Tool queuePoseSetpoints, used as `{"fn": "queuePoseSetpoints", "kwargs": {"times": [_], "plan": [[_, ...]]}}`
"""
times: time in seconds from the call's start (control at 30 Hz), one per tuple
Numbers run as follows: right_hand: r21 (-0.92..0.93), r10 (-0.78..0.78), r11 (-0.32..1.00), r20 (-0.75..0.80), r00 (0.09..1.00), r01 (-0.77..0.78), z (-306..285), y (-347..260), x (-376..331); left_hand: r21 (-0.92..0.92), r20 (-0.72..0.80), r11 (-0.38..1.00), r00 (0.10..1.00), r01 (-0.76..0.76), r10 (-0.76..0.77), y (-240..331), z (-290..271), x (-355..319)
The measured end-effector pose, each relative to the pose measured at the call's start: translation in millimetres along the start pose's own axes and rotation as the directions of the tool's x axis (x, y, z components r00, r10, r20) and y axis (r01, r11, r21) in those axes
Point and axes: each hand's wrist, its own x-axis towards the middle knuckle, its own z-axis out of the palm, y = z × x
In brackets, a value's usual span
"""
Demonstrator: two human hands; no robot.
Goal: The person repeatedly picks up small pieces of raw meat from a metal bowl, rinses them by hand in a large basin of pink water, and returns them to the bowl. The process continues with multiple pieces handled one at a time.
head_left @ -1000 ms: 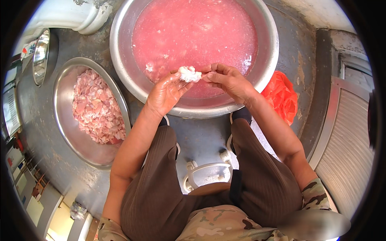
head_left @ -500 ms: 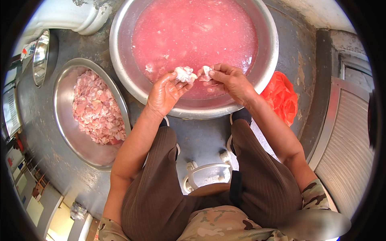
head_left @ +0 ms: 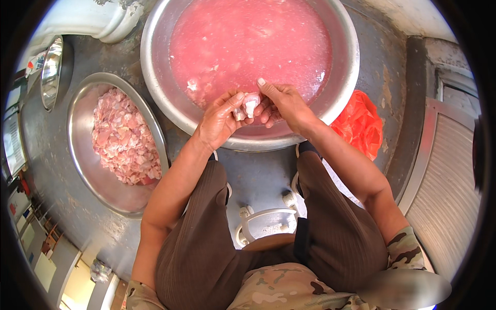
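Note:
My left hand is closed around a piece of pale pink and white raw meat, over the near rim of a large metal basin. Right beside it is my right hand, thumb raised and apart from the loosely curled fingers. Those fingertips are close to the meat; whether they touch it I cannot tell. Cloudy pink water fills much of the basin, with pale scraps showing at its surface.
To the left, a wide metal bowl holds a heap of cut raw meat. A red plastic bag lies right of the basin. Another shiny bowl leans at the far left. A white stool-like frame stands between my legs.
The meat pieces, held apart in both hands before, are now together at my left hand. My right thumb has lifted, and the right hand has moved slightly left.

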Motion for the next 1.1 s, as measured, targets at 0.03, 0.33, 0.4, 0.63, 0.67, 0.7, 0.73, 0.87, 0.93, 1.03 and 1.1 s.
{"fn": "queuePoseSetpoints", "kwargs": {"times": [0.03, 0.33, 0.4, 0.63, 0.67, 0.7, 0.73, 0.87, 0.93, 1.03, 1.1], "plan": [[0.016, 0.007, 1.0, 0.018, 1.0, -0.007, 1, 0, -1, -0.02, 0.0, 1.0, 1.0, 0.019, -0.019, 0, -1, 0], [-0.047, -0.074, 0.996, -0.009, 0.997, 0.073, -3, 7, 15, -0.239, -0.072, 0.967, 0.992, 0.084, -0.104, 3, -15, -3], [-0.525, -0.368, 0.792, -0.005, 0.93, 0.311, -11, 18, 34, -0.274, -0.067, 0.961, 0.995, 0.047, -0.068, 10, -16, -9], [-0.819, -0.342, 0.121, 0.496, 0.798, 0.56, 12, 55, 66, 0.059, -0.352, 0.93, 0.864, -0.363, 0.359, 60, -34, -66], [-0.826, -0.297, 0.132, 0.494, 0.817, 0.547, 12, 56, 69, 0.276, -0.381, 0.863, 0.777, -0.422, 0.502, 76, -45, -84], [-0.833, -0.254, 0.139, 0.492, 0.833, 0.535, 13, 53, 70, 0.546, -0.444, 0.731, 0.598, -0.41, 0.667, 90, -63, -102], [-0.835, -0.221, 0.164, 0.488, 0.844, 0.525, 7, 56, 75, 0.753, -0.437, 0.587, 0.44, -0.297, 0.784, 100, -76, -115], [-0.722, -0.033, 0.606, 0.397, 0.917, 0.334, 0, 50, 81, 0.856, -0.165, 0.032, 0.214, 0.516, 0.963, 112, -124, -154], [-0.486, 0.071, 0.868, 0.319, 0.945, 0.099, -6, 47, 73, 0.948, -0.079, 0.003, 0.225, 0.318, 0.971, 100, -108, -132], [-0.068, 0.13, 0.991, 0.24, 0.962, -0.116, -15, 46, 60, 0.888, -0.242, 0.429, 0.627, -0.164, 0.74, 62, -42, -73], [0.113, 0.11, 0.983, 0.255, 0.961, -0.143, -3, 39, 50, 0.875, -0.087, 0.447, 0.851, -0.183, 0.518, 34, -22, -48]]}}
